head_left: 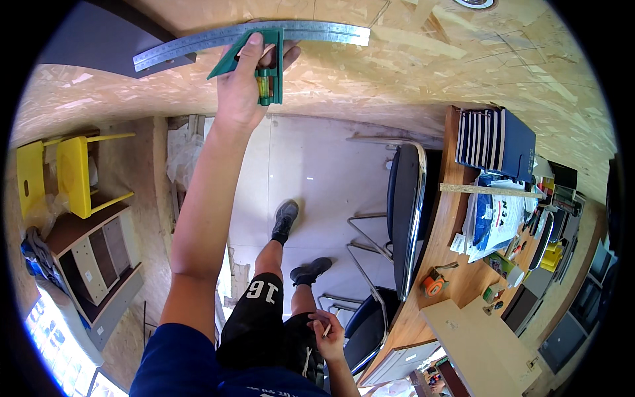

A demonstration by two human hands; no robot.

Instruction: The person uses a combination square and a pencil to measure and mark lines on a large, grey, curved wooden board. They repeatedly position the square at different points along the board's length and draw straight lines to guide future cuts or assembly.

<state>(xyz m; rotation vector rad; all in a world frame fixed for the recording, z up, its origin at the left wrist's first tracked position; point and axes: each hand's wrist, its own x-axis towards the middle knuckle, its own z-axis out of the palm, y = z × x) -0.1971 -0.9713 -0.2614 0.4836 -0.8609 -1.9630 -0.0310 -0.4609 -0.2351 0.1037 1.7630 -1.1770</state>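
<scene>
My left hand [246,83] is raised at the end of an outstretched arm, closed around the green head of a combination square [274,43]. The square's long steel rule lies across the chipboard wall [370,73], and a small yellow-green level vial shows in the head. Low by my right thigh, my right hand [329,336] is closed on a thin pale stick that looks like a pencil [326,330]. Part of the fingers on the square is hidden behind its head.
At right, a wooden desk [433,248] carries dark blue binders [509,145], plastic-wrapped packages and an orange tape measure [434,284]. Black metal-framed chairs [405,218] stand beside it. Yellow stools [73,175] and a drawer cabinet [99,264] are at left. A dark panel [99,40] juts from upper left.
</scene>
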